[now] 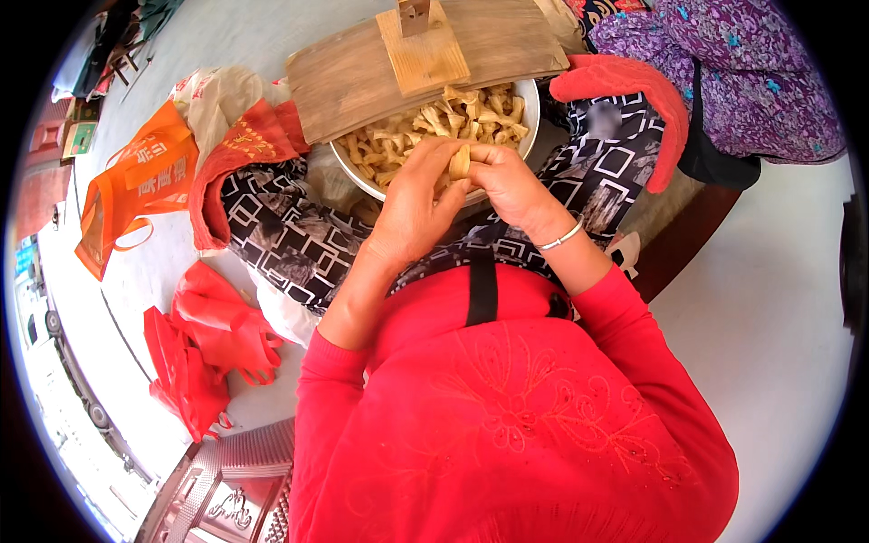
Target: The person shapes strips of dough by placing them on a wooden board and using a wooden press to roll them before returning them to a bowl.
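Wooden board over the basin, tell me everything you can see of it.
The wooden board is brown, long and broad, with visible grain; its edges look bowed in this wide view. A paler wooden block lies crosswise on its middle, with a small darker piece at the block's far end. The board spans the far part of the metal basin, covering it; whether it rests on the rim is hidden. Neither the left hand nor the right hand touches it.
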### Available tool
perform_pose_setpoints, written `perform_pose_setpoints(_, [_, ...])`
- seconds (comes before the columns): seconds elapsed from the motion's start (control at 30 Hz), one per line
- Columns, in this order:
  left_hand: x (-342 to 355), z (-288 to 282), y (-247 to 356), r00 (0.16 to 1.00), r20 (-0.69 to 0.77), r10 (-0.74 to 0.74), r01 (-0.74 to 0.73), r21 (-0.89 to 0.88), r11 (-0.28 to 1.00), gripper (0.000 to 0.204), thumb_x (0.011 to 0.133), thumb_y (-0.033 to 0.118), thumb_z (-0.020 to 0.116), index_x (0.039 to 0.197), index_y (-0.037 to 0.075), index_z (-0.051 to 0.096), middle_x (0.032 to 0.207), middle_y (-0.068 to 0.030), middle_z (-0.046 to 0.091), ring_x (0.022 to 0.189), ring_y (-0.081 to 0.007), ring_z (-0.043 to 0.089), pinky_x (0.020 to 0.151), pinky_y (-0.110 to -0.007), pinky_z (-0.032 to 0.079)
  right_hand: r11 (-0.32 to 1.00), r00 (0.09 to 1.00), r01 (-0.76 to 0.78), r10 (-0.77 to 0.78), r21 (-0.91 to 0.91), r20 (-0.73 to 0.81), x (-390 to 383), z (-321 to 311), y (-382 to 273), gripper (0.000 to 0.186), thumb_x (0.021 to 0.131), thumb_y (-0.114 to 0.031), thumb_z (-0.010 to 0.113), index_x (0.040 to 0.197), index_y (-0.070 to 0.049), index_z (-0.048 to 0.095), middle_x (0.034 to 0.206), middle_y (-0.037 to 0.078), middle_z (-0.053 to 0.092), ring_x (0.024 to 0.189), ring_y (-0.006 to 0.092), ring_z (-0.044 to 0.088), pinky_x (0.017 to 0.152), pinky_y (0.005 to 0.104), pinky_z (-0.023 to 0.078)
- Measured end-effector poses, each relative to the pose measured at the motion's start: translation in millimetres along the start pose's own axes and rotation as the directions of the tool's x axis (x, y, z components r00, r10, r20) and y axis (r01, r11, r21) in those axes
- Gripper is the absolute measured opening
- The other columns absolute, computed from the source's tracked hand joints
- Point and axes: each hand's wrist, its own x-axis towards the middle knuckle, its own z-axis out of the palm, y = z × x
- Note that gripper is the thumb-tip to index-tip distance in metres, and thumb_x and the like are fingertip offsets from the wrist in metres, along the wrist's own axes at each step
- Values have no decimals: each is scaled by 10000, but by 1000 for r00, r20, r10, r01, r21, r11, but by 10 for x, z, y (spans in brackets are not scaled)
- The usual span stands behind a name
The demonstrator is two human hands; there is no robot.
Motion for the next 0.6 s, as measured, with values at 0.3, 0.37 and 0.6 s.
perform_pose_setpoints(0.3, [151, 167, -264, 885, -3, -466, 438, -336, 834, 320, 966, 270, 489, 903, -23, 602, 694, -15, 526, 608, -105, 492, 563, -258, 394, 487, 656, 557, -754, -673, -3, 88, 133, -101, 61, 778, 59, 642, 838, 51, 628, 1066, 97, 553, 932, 182, 551, 806, 280, 450])
perform_pose_setpoints(0.37, [15, 124, -285, 775, 207, -596, 597, -547, 586, 346, 970, 297, 491, 888, -17, 612, 704, -2, 531, 614, -78, 473, 562, -232, 377, 508, 639, 567, -768, -649, -43, 98, 109, -125, 53, 799, 46, 641, 852, 49, 640, 1088, 97, 549, 945, 167, 547, 816, 267, 447])
perform_pose_setpoints(0.6, [-416, -90, -415, 993, -107, -52, 69, 165, 984, 110, 889, 109, 602, 943, 17, 631, 745, -73, 588, 637, -227, 589, 558, -339, 473, 806, 840, 483, -537, -342, -79, 88, -99, -128, 363, 860, -95, 668, 1203, -23, 573, 1157, 67, 524, 950, 113, 532, 796, 232, 475])
